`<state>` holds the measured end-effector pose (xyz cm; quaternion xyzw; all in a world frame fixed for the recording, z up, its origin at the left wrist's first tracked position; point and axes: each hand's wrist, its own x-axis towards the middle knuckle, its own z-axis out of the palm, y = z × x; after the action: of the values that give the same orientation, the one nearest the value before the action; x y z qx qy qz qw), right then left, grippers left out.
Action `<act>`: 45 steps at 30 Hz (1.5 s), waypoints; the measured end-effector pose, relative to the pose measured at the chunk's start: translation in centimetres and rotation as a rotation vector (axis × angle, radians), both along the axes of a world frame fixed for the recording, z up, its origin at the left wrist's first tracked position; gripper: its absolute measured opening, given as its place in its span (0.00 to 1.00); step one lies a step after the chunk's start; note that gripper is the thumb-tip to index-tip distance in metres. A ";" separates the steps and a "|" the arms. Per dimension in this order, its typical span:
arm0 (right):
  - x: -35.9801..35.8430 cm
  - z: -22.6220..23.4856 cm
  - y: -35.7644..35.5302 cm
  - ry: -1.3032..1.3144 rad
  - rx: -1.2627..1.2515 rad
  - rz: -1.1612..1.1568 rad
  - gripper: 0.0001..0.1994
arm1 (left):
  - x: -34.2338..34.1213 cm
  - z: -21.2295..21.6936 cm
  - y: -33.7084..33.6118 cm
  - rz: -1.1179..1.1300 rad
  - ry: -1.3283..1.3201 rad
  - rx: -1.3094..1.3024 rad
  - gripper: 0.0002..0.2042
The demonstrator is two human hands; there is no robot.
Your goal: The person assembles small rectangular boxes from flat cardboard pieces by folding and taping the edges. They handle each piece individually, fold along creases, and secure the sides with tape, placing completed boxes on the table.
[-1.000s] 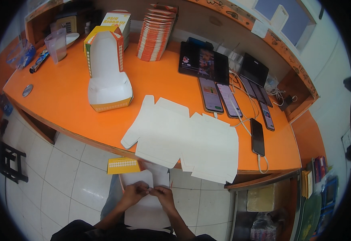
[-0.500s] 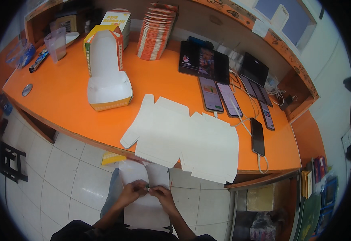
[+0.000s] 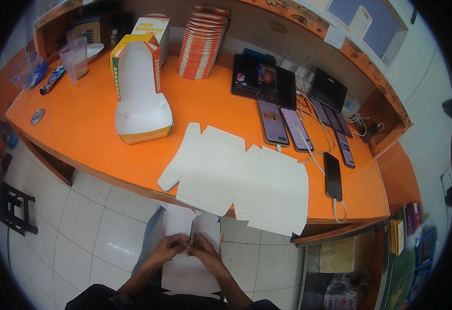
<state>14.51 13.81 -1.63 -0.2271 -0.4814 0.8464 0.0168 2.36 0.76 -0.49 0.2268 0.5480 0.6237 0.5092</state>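
A half-folded cardboard box [image 3: 187, 276], white on the inside, rests on my lap below the table edge. My left hand [image 3: 168, 249] pinches it near its middle, fingers bent. Close beside, my right hand [image 3: 204, 251] grips the same card, the fingertips of both hands almost meeting. Between them a narrow green patterned edge stands up from the card. My fingers hide the exact fold. On the orange table [image 3: 200, 106] ahead lie flat white card blanks [image 3: 246, 178], overhanging the front edge. An open folded box [image 3: 143, 116], yellow outside and white inside, stands further left.
A tall stack of flattened orange-and-white cartons [image 3: 202, 46] stands at the back. Several phones [image 3: 273, 121], a tablet [image 3: 262, 80] and charging cables occupy the right side. Plastic cups [image 3: 74, 59] stand at the far left. A black stool [image 3: 14, 209] is on the tiled floor.
The card on my lap has been turned: its yellow flap at the left has gone from sight, and a green patterned edge now rises between my hands. Both hands keep hold.
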 end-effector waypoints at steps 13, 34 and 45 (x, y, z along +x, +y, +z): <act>-0.6 0.2 -0.9 0.047 -0.198 -0.017 0.22 | -0.3 0.3 -0.3 0.057 -0.220 0.018 0.03; -0.4 -1.0 -0.8 0.003 0.084 -0.080 0.23 | 1.1 2.3 0.0 0.138 0.219 -0.202 0.09; 0.3 0.1 0.8 0.082 -0.134 -0.100 0.30 | 2.1 1.8 0.1 0.030 0.202 -0.092 0.11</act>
<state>14.77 14.64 -1.52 -0.2165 -0.4105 0.8835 0.0636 4.45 0.84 1.31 0.2567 0.6278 0.5794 0.4519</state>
